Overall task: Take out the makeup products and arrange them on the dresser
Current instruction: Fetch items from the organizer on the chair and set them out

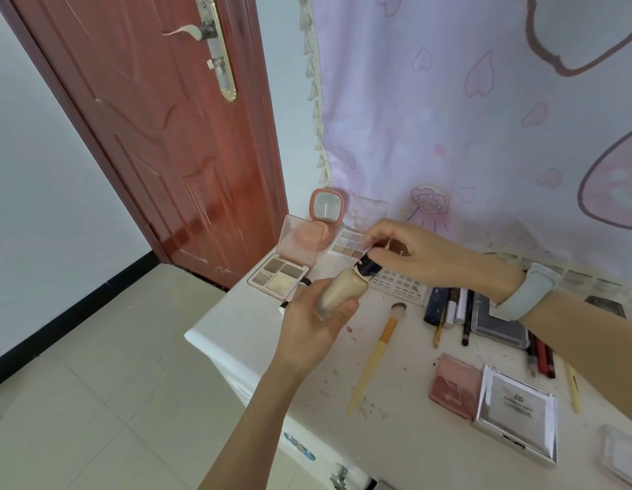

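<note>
A beige foundation bottle (343,288) with a black pump top (369,268) is held tilted above the white dresser (244,334). My left hand (312,321) grips the bottle's lower body. My right hand (417,258) holds its black top with the fingertips. Laid out on the dresser are an open four-pan palette (277,277), an open pink cushion compact (320,221), an eyeshadow palette (348,244), a yellow-handled brush (376,355), several pencils and tubes (449,309), a pink compact (456,385) and a silver box (518,406).
A red-brown door (166,136) stands at the left beyond the dresser's corner. A pink patterned cloth (484,118) hangs behind the dresser. A white stencil card (399,281) and a grey case (498,323) lie under my right arm. Tiled floor lies below left.
</note>
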### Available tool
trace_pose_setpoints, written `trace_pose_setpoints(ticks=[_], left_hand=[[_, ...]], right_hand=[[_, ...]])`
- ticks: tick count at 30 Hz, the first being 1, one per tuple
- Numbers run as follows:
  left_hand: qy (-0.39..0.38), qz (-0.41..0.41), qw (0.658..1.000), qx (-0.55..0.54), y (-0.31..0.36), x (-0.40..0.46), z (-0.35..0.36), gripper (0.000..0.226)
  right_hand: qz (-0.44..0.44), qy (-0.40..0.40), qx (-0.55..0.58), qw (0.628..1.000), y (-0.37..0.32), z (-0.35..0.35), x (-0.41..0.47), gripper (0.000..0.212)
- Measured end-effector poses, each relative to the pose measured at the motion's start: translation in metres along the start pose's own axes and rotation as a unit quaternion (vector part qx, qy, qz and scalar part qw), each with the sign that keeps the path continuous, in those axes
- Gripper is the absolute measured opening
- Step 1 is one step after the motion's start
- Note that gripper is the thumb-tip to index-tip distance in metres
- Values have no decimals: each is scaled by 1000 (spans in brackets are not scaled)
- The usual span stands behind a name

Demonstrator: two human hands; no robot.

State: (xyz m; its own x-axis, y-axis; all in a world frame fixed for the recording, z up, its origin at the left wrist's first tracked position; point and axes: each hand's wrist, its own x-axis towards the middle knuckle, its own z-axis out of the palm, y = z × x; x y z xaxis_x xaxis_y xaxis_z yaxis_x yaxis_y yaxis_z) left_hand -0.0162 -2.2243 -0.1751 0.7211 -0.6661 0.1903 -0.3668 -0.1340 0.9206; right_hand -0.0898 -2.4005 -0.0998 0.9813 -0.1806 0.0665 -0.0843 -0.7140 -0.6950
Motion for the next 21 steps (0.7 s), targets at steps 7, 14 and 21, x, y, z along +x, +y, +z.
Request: trace_pose_setpoints(ticks=[7,14,21], left_hand=[[10,-24,999,43,-11,-23,11,27],[59,-55,995,63,-19,-40,19,32],[69,-51,991,101,-25,-43,20,35]], right_hand=[[13,8,-134,991,0,10,-12,26],[3,-65,-102,993,-9,19,-21,39],[-46,-65,-168,983,-15,29,-13,18]])
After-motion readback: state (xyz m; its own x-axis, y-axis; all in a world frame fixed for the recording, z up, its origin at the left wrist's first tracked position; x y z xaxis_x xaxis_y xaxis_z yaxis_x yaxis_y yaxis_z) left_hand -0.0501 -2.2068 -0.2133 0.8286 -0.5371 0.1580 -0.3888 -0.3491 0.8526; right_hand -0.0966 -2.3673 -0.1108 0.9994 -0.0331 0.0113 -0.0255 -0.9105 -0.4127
